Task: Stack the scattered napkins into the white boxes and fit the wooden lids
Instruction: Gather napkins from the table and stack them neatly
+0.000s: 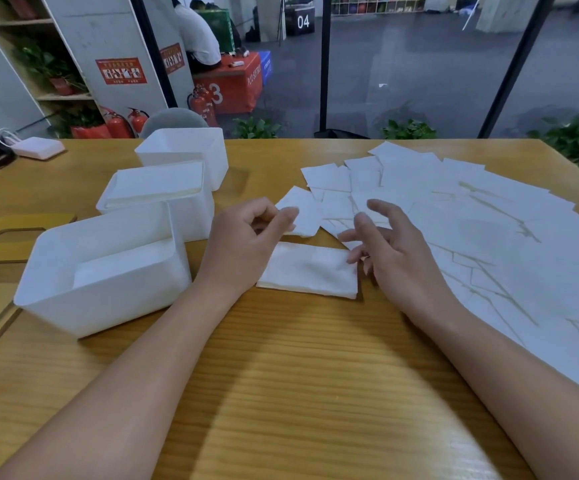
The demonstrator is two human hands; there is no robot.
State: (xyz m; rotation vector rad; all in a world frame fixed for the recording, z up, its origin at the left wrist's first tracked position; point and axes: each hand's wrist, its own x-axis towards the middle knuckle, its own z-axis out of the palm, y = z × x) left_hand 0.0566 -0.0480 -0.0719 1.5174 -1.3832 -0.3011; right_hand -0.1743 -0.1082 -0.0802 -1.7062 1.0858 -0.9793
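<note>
on the wooden worktop three white boxes stand in a row at the left: the nearest box holds a low pile of napkins, the middle box is filled almost to its rim, and the far box shows no contents from here. a wooden lid with an oval slot lies flat just behind the nearest box. a small neat stack of napkins rests between the hands. the left hand hovers with loosely curled fingers, holding nothing. the right hand is spread, fingers relaxed, beside the stack. loose scattered napkins overlap across the right side.
</note>
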